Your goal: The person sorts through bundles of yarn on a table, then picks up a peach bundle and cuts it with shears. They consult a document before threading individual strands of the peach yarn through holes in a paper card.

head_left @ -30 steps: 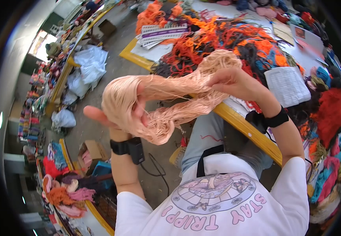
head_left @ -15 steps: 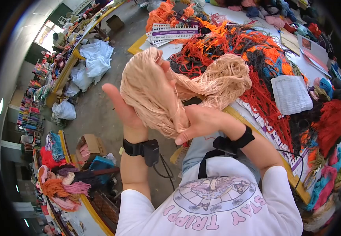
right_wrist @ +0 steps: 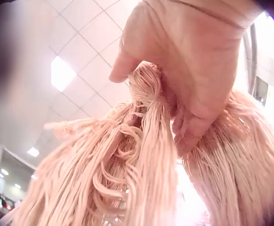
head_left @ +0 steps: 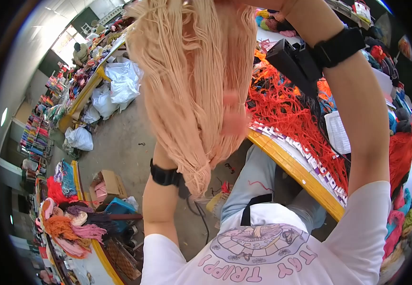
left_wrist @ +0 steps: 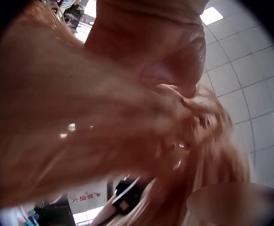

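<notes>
A long peach-coloured hank of yarn [head_left: 187,71] hangs in front of the person, its lower end narrowing to a tip above the lap. At the top edge of the head view, the right hand [right_wrist: 188,61] is mostly cut off; the right wrist view shows it gripping the hank from above, a twisted loop bulging beside the fingers. Strands mostly cover the left hand [head_left: 234,118], whose blurred fingers come round the hank's right side. In the left wrist view its thumb [left_wrist: 174,56] bends against the yarn.
A yellow-edged table [head_left: 301,173] on the right bears tangled red and orange yarn [head_left: 286,114], punched cards [head_left: 305,154] and a paper sheet [head_left: 337,133]. White bags [head_left: 120,80] lie to the left. A cardboard box [head_left: 108,185] and coloured hanks [head_left: 73,225] are lower left.
The hank, earlier stretched between both hands and then gathered over the left hand, now hangs lengthwise. The right hand has risen to the top of the view with its upper end.
</notes>
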The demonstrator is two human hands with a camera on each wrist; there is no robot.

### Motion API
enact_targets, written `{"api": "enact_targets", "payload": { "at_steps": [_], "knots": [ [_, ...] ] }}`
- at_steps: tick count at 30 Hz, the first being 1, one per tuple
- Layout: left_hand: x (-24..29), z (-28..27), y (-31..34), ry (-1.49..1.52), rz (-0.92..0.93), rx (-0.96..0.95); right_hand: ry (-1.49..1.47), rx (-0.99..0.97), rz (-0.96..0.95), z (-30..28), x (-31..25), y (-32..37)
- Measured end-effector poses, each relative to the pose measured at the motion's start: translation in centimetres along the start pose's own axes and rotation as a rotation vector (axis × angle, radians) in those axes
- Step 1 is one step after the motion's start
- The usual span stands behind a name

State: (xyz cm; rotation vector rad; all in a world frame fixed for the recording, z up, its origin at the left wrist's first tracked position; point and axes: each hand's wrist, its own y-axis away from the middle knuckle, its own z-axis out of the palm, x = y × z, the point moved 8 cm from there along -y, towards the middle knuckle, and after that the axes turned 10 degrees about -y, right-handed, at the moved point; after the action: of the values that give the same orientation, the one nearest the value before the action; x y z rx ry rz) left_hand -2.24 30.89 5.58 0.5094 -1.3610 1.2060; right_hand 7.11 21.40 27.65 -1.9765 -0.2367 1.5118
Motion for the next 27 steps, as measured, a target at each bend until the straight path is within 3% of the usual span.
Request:
{"api": "enact_targets", "payload": {
  "at_steps": [2, 6, 8, 10, 12, 15, 16, 17, 19, 20, 21, 22, 25, 26, 27],
  "knots": [
    [-0.6, -0.4, 3.3, -0.049, -0.058, 0.020, 0.193, 0.219, 0.108, -3.4, 1.8, 1.0],
    [0.8, -0.5, 8.0, -0.155, -0.091, -0.021, 0.699, 0.262, 0.204, -8.0, 1.5, 3.9],
    [2.0, 1.0, 8.2, 0.234, -0.082, -0.229, 0.690, 0.247, 0.234, -11.0, 2.0, 5.3],
    [2.9, 2.0, 8.5, 0.415, -0.039, -0.430, 0.729, 0.318, 0.330, -13.5, 2.3, 8.1],
    [3.3, 2.6, 9.1, 0.383, 0.051, -0.585, 0.808, 0.465, 0.484, -16.0, 2.6, 11.7],
    [4.0, 3.0, 10.0, 0.366, 0.200, -0.690, 0.693, 0.724, 0.548, -20.1, 3.6, 17.7],
    [3.9, 3.1, 9.8, 0.383, 0.148, -0.678, 0.772, 0.446, 0.014, -18.0, 2.1, 16.4],
    [4.2, 3.2, 9.3, 0.359, 0.175, -0.672, 0.948, 0.570, 0.380, -19.5, 3.9, 19.1],
    [4.7, 3.3, 8.0, 0.308, 0.224, -0.665, 0.887, 0.621, 0.594, -22.5, 7.7, 23.8],
    [4.6, 2.9, 7.0, 0.324, 0.229, -0.435, 0.989, 0.568, 0.629, -22.5, 9.0, 25.5],
    [3.9, 2.3, 6.4, 0.336, 0.233, -0.202, 0.763, 0.551, 0.691, -19.8, 9.9, 26.1],
    [2.7, 1.9, 5.9, 0.385, 0.182, -0.120, 0.730, 0.556, 0.759, -18.6, 10.7, 27.4],
    [-0.8, 0.4, 4.1, 0.605, 0.030, -0.019, 0.500, 0.597, 1.034, -18.9, 15.5, 33.6],
    [-2.0, 0.4, 3.5, 0.696, -0.023, -0.018, 0.409, 0.562, 1.005, -15.7, 14.6, 33.1],
    [-2.3, 0.8, 2.8, 0.736, -0.015, -0.032, 0.528, 0.610, 0.836, -17.0, 16.2, 34.9]
  ]
}}
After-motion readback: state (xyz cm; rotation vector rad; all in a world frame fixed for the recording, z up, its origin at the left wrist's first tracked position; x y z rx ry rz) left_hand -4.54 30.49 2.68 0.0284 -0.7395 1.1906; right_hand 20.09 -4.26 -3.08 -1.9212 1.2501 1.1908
